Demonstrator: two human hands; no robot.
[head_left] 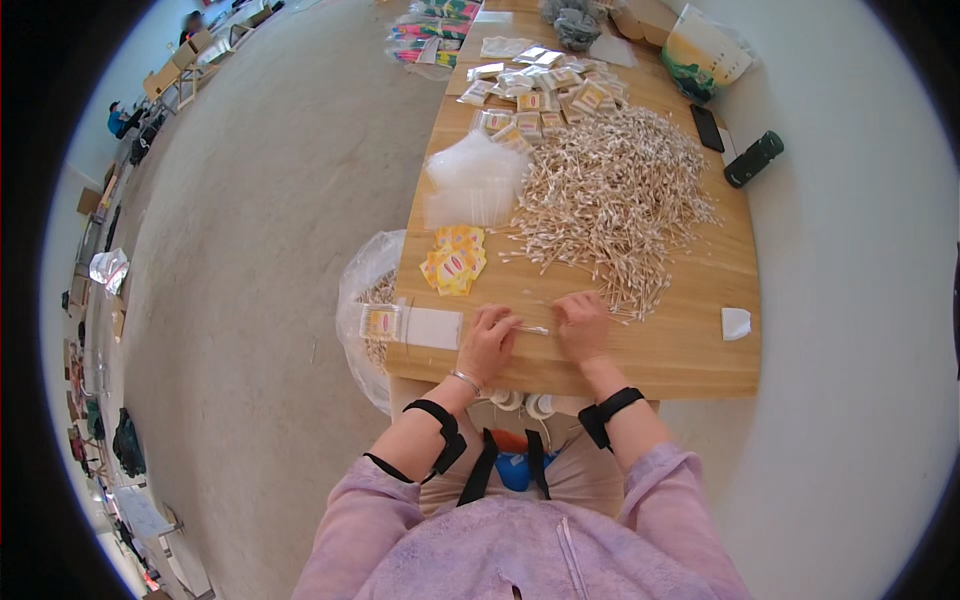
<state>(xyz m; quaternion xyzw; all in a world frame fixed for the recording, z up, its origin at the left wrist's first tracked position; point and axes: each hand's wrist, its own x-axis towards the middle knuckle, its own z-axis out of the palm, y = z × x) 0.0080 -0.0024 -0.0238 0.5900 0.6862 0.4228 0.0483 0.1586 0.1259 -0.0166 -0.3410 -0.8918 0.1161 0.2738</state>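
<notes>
At the near edge of the wooden table, my left hand (pixel 486 341) is closed around a few cotton swabs (pixel 533 329), whose ends point toward my other hand. My right hand (pixel 583 326) rests just to the right with its fingers curled together; whatever they pinch, if anything, is too small to make out. Beyond it spreads a large heap of loose cotton swabs (pixel 620 190). Left of my left hand lies a white rectangular pad (pixel 434 328), beside a filled clear packet of swabs (pixel 380 322). Yellow-orange printed cards (pixel 455 262) sit just beyond the pad.
Clear plastic sleeves (pixel 475 175) lie stacked behind the cards, with several filled packets (pixel 540 100) farther back. A phone (pixel 707 128), a dark bottle (pixel 754 160) and a white folded piece (pixel 736 323) line the right side. A plastic bag of swabs (pixel 352 285) hangs by the left edge.
</notes>
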